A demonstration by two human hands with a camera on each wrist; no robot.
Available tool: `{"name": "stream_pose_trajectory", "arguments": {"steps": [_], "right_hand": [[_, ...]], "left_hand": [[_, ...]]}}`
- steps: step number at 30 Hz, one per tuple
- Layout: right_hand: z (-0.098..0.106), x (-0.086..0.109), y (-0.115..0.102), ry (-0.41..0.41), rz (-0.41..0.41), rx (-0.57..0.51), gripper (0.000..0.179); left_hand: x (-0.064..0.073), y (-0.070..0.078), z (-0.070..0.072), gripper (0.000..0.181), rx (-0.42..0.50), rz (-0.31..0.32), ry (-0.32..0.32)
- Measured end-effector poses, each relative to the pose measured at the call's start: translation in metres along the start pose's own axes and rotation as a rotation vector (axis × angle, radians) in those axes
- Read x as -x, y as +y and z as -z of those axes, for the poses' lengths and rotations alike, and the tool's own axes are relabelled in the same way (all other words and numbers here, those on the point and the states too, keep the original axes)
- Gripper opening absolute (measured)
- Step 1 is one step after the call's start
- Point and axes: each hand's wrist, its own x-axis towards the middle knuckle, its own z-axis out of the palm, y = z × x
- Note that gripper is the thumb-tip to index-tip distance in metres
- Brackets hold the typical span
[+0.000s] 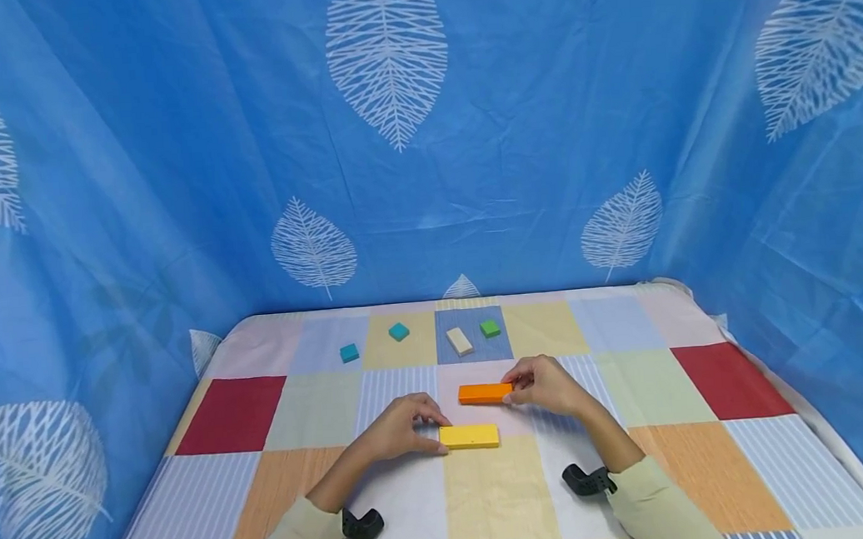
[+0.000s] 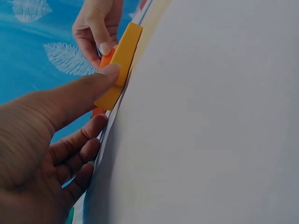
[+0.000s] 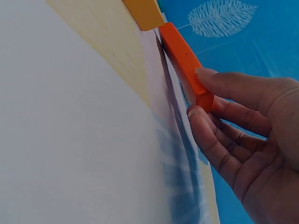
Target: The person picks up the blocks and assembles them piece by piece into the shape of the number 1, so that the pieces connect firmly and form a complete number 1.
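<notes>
Orange block (image 1: 484,394), one end between right fingers (image 3: 211,140)

There are two teal blocks (image 1: 349,353) (image 1: 399,331), one green (image 1: 490,328), one white (image 1: 460,341), one orange block (image 1: 483,394) and one yellow block (image 1: 469,437).

Left hand (image 1: 407,427) gripping yellow block (image 1: 470,437), right hand (image 1: 546,385) pinching orange block (image 1: 482,394), patchwork cloth (image 1: 732,380)
</notes>
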Motion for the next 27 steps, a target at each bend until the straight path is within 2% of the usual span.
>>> {"name": "stream_pose_trajectory", "arguments": {"steps": [4,12,22,27], "right_hand": [[-0.002,-0.001,-0.002,0.003,-0.002,-0.007,0.02],[-0.003,0.002,-0.005,-0.015,-0.036,-0.006,0.021],[-0.004,0.002,-0.007,-0.037,-0.067,0.008,0.022],[-0.004,0.001,-0.006,-0.052,-0.083,0.021,0.014]], "left_hand": [[0.002,0.001,0.0,0.029,0.002,0.008,0.008],[0.002,-0.006,-0.002,0.031,0.073,-0.036,-0.004],[0.002,-0.015,-0.002,0.034,0.248,-0.084,-0.031],[0.002,-0.018,-0.001,0.033,0.315,-0.1,-0.03]]}}
